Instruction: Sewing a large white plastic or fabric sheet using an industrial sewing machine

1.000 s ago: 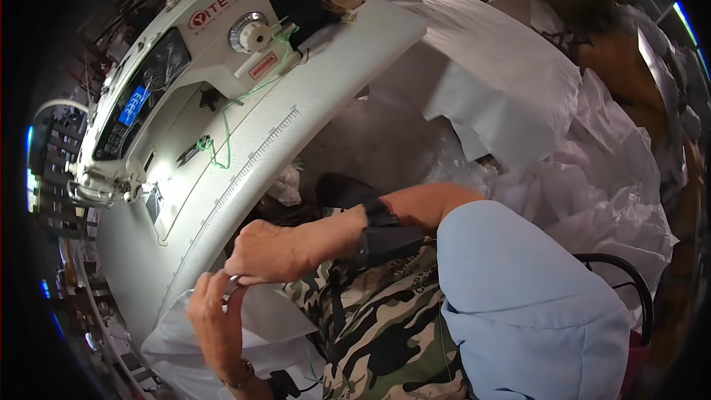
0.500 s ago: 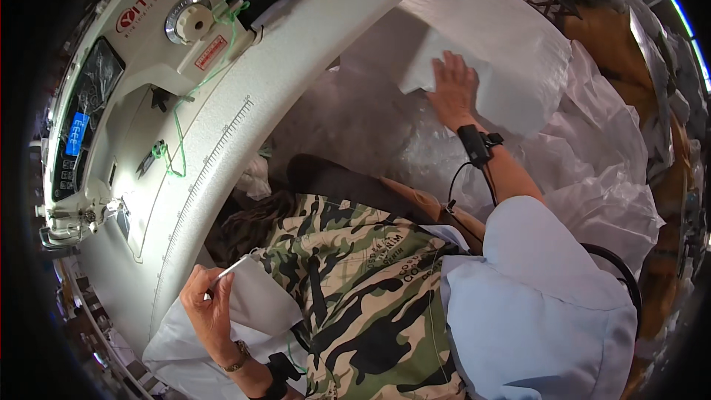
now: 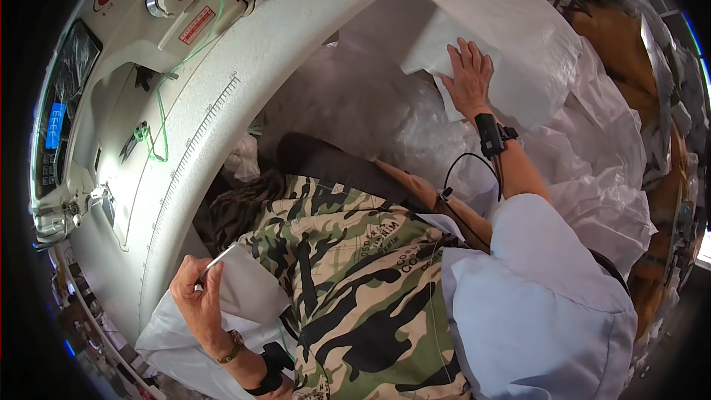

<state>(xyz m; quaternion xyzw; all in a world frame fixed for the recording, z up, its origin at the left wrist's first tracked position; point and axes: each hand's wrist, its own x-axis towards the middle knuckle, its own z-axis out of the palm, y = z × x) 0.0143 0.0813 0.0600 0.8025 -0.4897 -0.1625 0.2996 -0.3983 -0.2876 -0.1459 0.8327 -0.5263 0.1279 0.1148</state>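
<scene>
My left hand point(image 3: 198, 302) pinches the edge of a white fabric piece point(image 3: 248, 289) near the front edge of the white sewing table point(image 3: 222, 111), low on the left. My right hand point(image 3: 468, 78) is stretched out to the upper right, its fingers spread flat on another white fabric piece point(image 3: 511, 78) that lies on a heap of clear plastic wrap point(image 3: 385, 115). A black band with a cable sits on my right wrist. Camouflage-pattern clothing point(image 3: 355, 281) covers my lap between the two hands.
A white sewing machine point(image 3: 126, 52) with green thread and a small blue-lit screen stands at the upper left. More white fabric and plastic bags point(image 3: 607, 200) pile up at the right, with brown cartons behind them. A light-blue sleeve point(image 3: 541, 304) fills the lower right.
My right hand left the left hand at the table edge and swung out to the upper right onto the white piece. My left hand stays holding its fabric.
</scene>
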